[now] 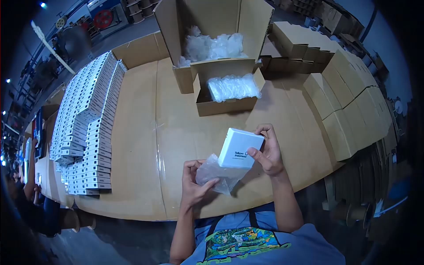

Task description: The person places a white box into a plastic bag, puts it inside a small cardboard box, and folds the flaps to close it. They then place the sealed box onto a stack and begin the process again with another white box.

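Observation:
My right hand (268, 154) grips a flat white device (240, 148) with dark lettering, thumb on its face and fingers behind its right edge. My left hand (196, 183) pinches a clear plastic bag (221, 176), which lies against the lower left edge of the device. Whether the device's lower end is inside the bag I cannot tell. Beyond my hands, a small open cardboard box (227, 107) holds a row of items in clear plastic (234, 88). Behind it, a large open carton (181, 79) contains crumpled clear bags (214, 46).
Stacked small white boxes (90, 110) fill the left side of the cardboard-covered table (137, 132). Brown cartons (349, 106) line the right edge, with flat ones (304, 39) at the back right. Another person's arm (32, 170) shows at the far left.

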{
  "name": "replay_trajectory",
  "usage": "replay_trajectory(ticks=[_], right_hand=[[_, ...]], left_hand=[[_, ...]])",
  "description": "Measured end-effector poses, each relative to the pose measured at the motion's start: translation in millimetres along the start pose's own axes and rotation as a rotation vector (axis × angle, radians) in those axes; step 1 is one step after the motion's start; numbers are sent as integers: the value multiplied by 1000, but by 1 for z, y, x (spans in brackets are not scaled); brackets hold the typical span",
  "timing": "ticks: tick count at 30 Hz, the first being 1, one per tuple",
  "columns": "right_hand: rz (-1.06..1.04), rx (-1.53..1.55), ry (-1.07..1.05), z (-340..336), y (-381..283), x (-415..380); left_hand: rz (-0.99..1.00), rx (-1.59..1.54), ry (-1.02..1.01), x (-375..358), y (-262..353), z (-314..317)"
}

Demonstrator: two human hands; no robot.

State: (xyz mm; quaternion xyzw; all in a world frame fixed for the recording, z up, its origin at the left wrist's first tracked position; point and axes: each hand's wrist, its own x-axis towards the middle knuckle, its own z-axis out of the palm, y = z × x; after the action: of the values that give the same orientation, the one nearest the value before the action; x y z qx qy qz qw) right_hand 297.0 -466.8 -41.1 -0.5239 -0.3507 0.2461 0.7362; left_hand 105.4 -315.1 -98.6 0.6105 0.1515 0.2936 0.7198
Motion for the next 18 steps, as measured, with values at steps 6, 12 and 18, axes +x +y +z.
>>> replay_trajectory(ticks=[6, 12, 18], right_hand=[[3, 7, 23, 6, 0, 2], [23, -87, 7, 22, 1, 8], [155, -149, 56, 36, 10, 7]], left_hand=[[-31, -8, -34, -3, -5, 2], [-44, 10, -26, -2, 2, 4], [-69, -12, -36, 0, 5, 6]])
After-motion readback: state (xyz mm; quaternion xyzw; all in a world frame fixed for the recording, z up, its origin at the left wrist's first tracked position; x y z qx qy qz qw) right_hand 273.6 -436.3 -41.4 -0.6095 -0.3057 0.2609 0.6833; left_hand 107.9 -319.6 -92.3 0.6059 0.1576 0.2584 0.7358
